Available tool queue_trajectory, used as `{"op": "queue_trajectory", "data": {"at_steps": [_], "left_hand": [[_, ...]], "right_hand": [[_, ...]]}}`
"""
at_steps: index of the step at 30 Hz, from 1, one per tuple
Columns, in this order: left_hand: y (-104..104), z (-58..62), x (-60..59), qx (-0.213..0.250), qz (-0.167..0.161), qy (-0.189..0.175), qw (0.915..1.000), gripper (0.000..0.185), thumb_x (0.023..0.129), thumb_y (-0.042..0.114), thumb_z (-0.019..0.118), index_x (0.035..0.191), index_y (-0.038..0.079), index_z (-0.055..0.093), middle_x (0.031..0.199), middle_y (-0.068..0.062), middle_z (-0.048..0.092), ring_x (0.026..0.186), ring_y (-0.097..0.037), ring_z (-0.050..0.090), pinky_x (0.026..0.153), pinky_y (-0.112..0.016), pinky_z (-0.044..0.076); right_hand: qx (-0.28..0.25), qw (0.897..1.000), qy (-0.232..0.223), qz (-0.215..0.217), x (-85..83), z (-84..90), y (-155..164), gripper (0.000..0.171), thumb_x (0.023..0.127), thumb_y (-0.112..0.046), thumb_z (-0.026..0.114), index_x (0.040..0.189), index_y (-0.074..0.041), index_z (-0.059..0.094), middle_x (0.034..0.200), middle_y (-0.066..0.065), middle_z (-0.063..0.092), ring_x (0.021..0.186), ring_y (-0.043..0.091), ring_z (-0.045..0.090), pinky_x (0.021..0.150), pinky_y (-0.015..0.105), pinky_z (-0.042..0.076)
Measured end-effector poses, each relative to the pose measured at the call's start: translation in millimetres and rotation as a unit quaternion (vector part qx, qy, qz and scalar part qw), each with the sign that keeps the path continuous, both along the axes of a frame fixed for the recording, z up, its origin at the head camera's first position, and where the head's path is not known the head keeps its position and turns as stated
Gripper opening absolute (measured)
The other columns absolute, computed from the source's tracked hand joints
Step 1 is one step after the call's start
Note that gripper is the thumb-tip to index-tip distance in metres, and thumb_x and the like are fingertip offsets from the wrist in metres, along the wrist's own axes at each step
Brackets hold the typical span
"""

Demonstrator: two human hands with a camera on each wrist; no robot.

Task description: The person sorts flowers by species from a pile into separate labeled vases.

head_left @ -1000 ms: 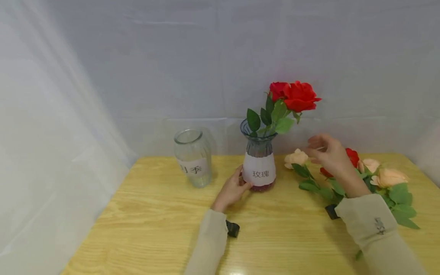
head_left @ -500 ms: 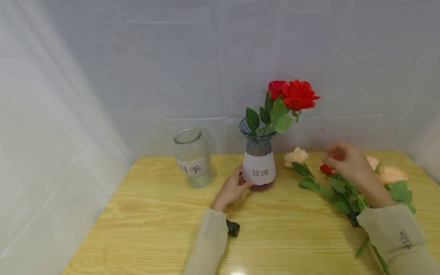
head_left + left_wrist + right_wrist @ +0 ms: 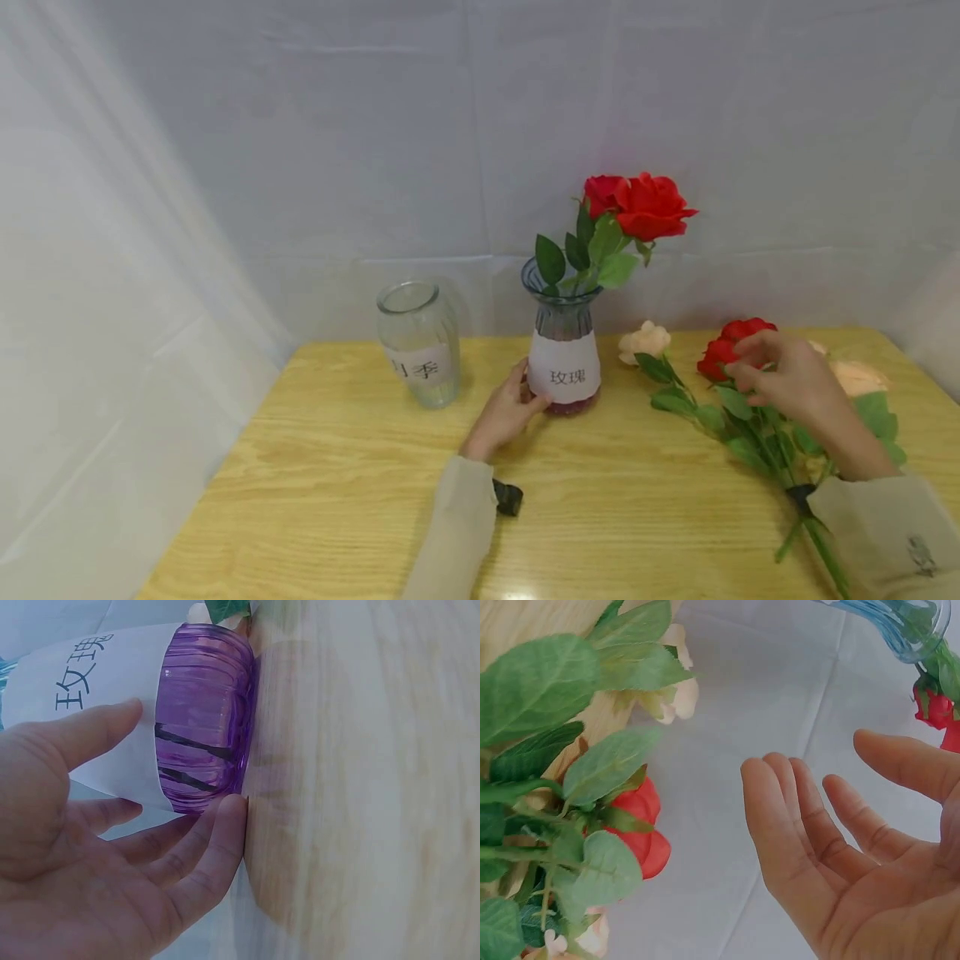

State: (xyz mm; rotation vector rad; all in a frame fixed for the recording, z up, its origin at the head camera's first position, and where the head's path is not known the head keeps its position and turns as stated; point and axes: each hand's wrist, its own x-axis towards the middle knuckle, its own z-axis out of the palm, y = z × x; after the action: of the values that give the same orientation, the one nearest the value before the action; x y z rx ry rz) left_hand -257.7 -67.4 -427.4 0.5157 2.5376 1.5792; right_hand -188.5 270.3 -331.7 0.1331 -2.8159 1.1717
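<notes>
A blue-rimmed glass vase with a white label (image 3: 564, 362) stands near the table's back edge, red roses (image 3: 651, 208) leaning right out of its mouth. My left hand (image 3: 498, 421) holds its lower part, thumb over the label and fingers around the other side of the purple base (image 3: 199, 697). Over the flowers lying on the right, my right hand (image 3: 798, 387) hovers with bent fingers and nothing between them. Beside it lie red roses (image 3: 716, 358), partly covered by the hand in the head view. In the right wrist view, a red rose (image 3: 649, 840) appears left of the fingers.
Left of the held vase stands a clear glass vase (image 3: 420, 329) with its own label and no flowers. A cream flower (image 3: 645, 342) and peach flowers (image 3: 861, 379) lie on the wooden table (image 3: 337, 500), their leafy stems pointing toward the front right. White cloth (image 3: 337, 167) hangs behind.
My right hand has moved right and toward me, from beside the cream flower to over the lying red roses, which now show more. My left hand stays on the vase.
</notes>
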Motion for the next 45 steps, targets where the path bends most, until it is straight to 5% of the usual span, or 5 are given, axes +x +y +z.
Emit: {"op": "queue_trajectory", "data": {"at_steps": [8,15,45], "left_hand": [[-1,-1.9,-0.5,-0.005,0.002,0.005,1.0,0.072,0.1,0.013,0.066,0.156,-0.008,0.026,0.149,-0.03,0.045,0.125,-0.041,0.057,0.1,-0.048,0.049],[1,-7.2,1.6,-0.007,0.002,-0.012,0.9999,0.072,0.101,0.014,0.066,0.156,-0.007,0.025,0.148,-0.029,0.046,0.12,-0.038,0.059,0.085,-0.042,0.054],[-1,-1.7,-3.6,-0.009,0.005,-0.007,0.9999,0.074,0.101,0.016,0.065,0.156,-0.008,0.023,0.151,-0.03,0.042,0.128,-0.041,0.055,0.103,-0.047,0.047]], "right_hand": [[-0.02,0.999,-0.026,0.011,8.9,-9.7,13,0.037,0.102,-0.008,0.06,0.126,0.018,0.05,0.108,0.03,0.063,0.078,0.023,0.069,0.065,0.036,0.061],[-0.001,0.999,-0.027,0.018,19.0,-15.5,26,0.033,0.101,-0.004,0.058,0.123,0.019,0.051,0.097,0.02,0.068,0.071,0.015,0.067,0.062,0.034,0.06],[-0.007,0.993,-0.118,0.005,42.0,-32.8,44,0.041,0.105,-0.011,0.055,0.126,0.023,0.045,0.093,0.014,0.067,0.073,0.024,0.068,0.062,0.035,0.06]]}}
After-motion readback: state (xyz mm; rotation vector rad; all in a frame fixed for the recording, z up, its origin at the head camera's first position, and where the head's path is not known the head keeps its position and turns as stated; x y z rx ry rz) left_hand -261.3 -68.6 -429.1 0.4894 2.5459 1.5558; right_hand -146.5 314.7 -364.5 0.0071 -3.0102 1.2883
